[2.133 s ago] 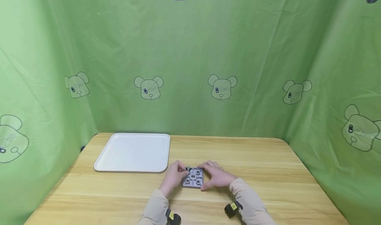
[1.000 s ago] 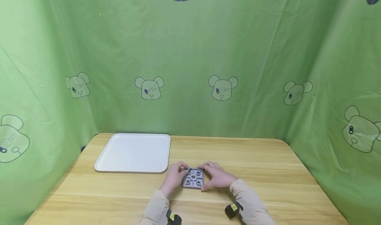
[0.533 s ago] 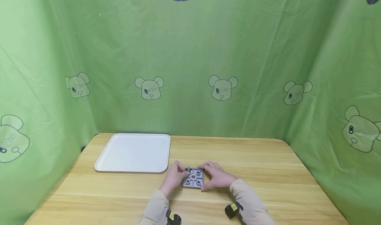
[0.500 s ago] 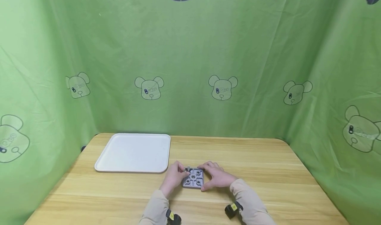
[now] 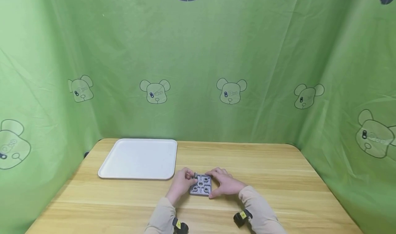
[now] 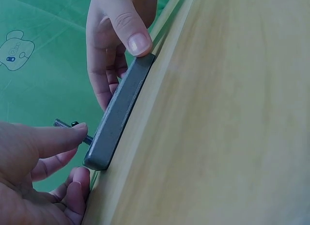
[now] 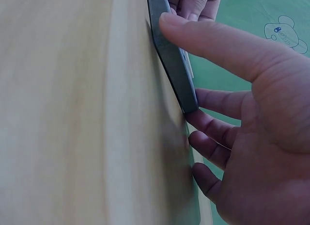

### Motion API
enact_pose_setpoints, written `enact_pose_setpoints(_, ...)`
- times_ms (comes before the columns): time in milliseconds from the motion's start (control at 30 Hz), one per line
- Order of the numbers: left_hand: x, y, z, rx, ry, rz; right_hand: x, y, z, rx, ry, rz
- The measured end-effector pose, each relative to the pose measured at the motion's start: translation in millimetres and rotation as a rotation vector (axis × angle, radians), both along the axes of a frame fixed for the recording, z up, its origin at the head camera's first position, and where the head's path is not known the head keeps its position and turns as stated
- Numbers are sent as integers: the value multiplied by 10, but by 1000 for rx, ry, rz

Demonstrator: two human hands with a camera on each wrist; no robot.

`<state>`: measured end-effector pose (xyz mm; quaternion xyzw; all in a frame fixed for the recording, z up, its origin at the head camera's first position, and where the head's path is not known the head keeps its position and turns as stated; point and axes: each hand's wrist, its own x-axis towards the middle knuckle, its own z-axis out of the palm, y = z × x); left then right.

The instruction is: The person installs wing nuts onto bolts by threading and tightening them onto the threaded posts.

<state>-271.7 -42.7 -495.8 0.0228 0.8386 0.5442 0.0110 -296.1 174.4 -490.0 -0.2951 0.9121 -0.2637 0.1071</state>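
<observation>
Grey plate (image 5: 201, 185), square with round recesses in its top face, lies flat on the wooden table (image 5: 278, 179) near the front edge, between the two hands. Right hand (image 5: 225, 184) braces it: the thumb presses the near edge and the fingers (image 7: 213, 125) wrap the far side, so the plate cannot slide. Left hand (image 5: 182, 183) pinches a small threaded screw (image 6: 72, 128) between thumb and forefinger at the plate's far-left corner; the left wrist view shows the threaded shank standing out of the plate's top face, apparently seated in a hole there, though how deep it sits cannot be told. Holding the plate on two sides leaves its left corner free for the pinching fingers. White tray (image 5: 139, 158) lies on the table to the left and behind, apart from the plate and from both hands. Green cloth with bear prints (image 5: 231, 90) encloses the table on three sides. Nothing lies between the hands and the tray.
</observation>
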Motion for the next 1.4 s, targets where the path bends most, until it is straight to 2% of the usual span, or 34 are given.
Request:
enact_pose_setpoints(567, -5, -11, -28, -65, 56, -25, 9, 1, 18, -6, -1, 8)
enact_pose_setpoints(833, -8, -9, -41, -56, 48, -23, 12, 3, 21, -5, 2, 7)
enact_pose_setpoints(1133, 17, -2, -30, -15, 27, 21, 13, 3, 18, -3, 0, 6)
enact_pose_setpoints(1400, 22, -4, -9, -39, -3, 13, 14, 4, 17, -2, -1, 3)
